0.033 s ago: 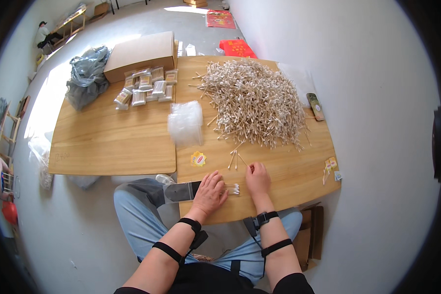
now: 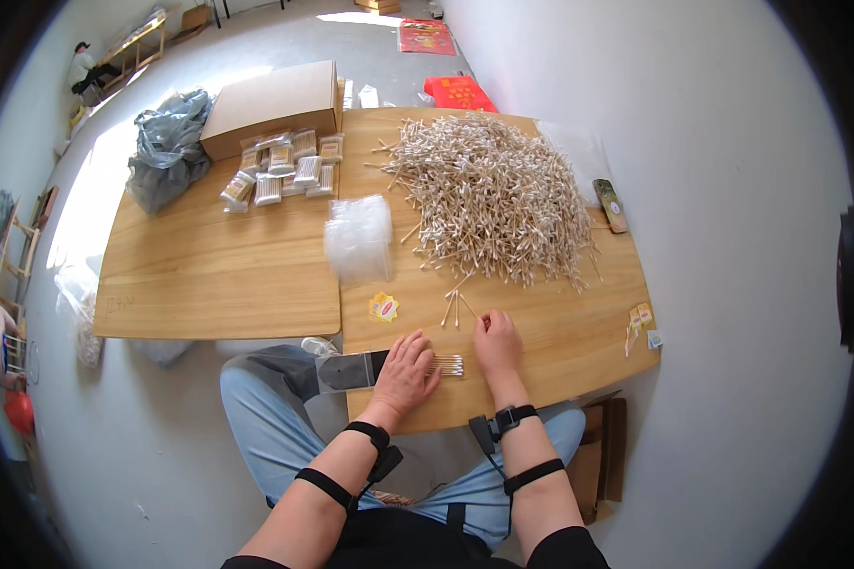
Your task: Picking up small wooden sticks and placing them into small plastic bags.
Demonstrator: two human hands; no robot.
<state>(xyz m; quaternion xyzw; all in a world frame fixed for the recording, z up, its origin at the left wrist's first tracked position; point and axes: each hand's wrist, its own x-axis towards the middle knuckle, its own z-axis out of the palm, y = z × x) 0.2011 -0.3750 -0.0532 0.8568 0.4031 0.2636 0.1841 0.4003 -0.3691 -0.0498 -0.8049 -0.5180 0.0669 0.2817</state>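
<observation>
My left hand (image 2: pixel 406 372) lies palm down near the table's front edge, pressing on a flat clear bag (image 2: pixel 346 370) that hangs over the edge to the left. A small bundle of cotton swabs (image 2: pixel 449 365) sticks out from under its fingers to the right. My right hand (image 2: pixel 496 343) rests beside it with fingers spread, holding nothing, its fingertips close to a few loose swabs (image 2: pixel 455 305). Behind them spreads a large pile of swabs (image 2: pixel 493 194).
A stack of clear bags (image 2: pixel 359 237) and a yellow sticker (image 2: pixel 383 307) lie mid-table. Filled packets (image 2: pixel 280 171), a cardboard box (image 2: pixel 270 100) and a grey plastic sack (image 2: pixel 166 147) are at the far left. A phone (image 2: pixel 611 205) and small labels (image 2: pixel 639 322) lie at the right edge.
</observation>
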